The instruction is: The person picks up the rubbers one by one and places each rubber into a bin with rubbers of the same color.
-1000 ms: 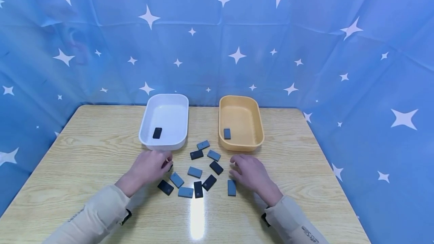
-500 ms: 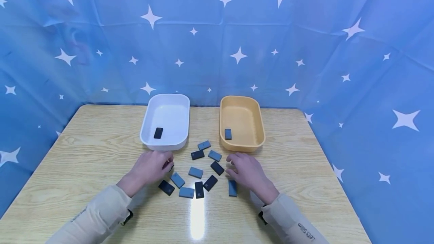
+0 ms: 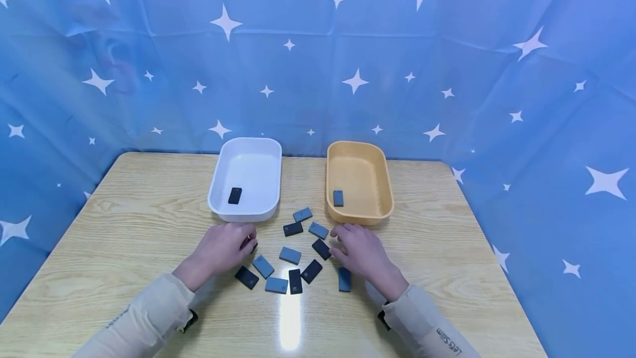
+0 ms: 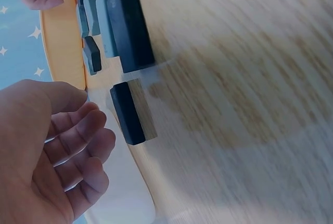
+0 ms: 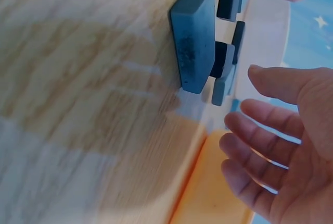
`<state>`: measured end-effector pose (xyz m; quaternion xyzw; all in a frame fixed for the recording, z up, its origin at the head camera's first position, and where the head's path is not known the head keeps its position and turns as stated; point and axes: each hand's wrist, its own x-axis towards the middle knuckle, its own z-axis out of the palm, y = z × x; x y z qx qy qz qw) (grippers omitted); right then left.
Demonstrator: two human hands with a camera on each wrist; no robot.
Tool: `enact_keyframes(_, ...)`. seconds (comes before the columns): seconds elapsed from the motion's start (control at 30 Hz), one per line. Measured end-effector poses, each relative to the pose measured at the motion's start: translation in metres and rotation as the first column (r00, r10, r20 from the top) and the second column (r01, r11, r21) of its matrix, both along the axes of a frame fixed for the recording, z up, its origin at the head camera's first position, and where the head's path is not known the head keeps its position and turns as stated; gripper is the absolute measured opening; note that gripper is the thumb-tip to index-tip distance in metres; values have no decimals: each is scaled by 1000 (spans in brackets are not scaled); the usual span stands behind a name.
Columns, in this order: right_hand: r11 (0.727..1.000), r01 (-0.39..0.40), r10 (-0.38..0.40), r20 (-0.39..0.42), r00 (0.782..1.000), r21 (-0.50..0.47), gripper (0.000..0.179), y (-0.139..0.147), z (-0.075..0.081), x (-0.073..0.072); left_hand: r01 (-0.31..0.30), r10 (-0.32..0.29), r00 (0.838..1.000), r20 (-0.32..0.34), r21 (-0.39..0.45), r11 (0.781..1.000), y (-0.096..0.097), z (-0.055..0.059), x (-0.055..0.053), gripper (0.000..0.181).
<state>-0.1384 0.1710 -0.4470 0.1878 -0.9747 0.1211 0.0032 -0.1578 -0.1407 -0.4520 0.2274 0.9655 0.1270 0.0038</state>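
My left hand hovers just in front of the white bin, thumb and fingers loosely bent and holding nothing. Beside its fingertips lies a small black rectangular block, mostly hidden by the hand in the head view. In front of the orange bin, my right hand has relaxed, parted fingers with nothing between them. Nearest to it in the right wrist view is a blue-grey block, partly covered by the hand in the head view. A black block lies at its thumb side. Several more black and blue-grey blocks lie scattered between both hands.
The white bin, with one black block in it, stands at the back left. The orange bin to its right holds one blue-grey block. A blue star-patterned curtain hangs behind the wooden table.
My right hand has shifted slightly left, toward the scattered blocks. The left hand has stayed almost still. The head view has drifted a little, and the blocks have kept their places.
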Motion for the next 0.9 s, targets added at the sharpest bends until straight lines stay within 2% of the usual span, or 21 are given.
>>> enact_keyframes(0.3,999,-22,23,-11,1000,33,28,-7,4,-4,4,-4,1000,-16,9,1000,2,-3,0,12)
enact_keyframes(0.5,997,-51,52,-14,999,62,27,-17,6,-7,-24,23,999,23,20,1000,2,1,-1,11)
enact_keyframes(0.9,994,-22,30,-75,997,111,26,-34,4,-8,-15,15,999,31,13,1000,0,3,-1,9)
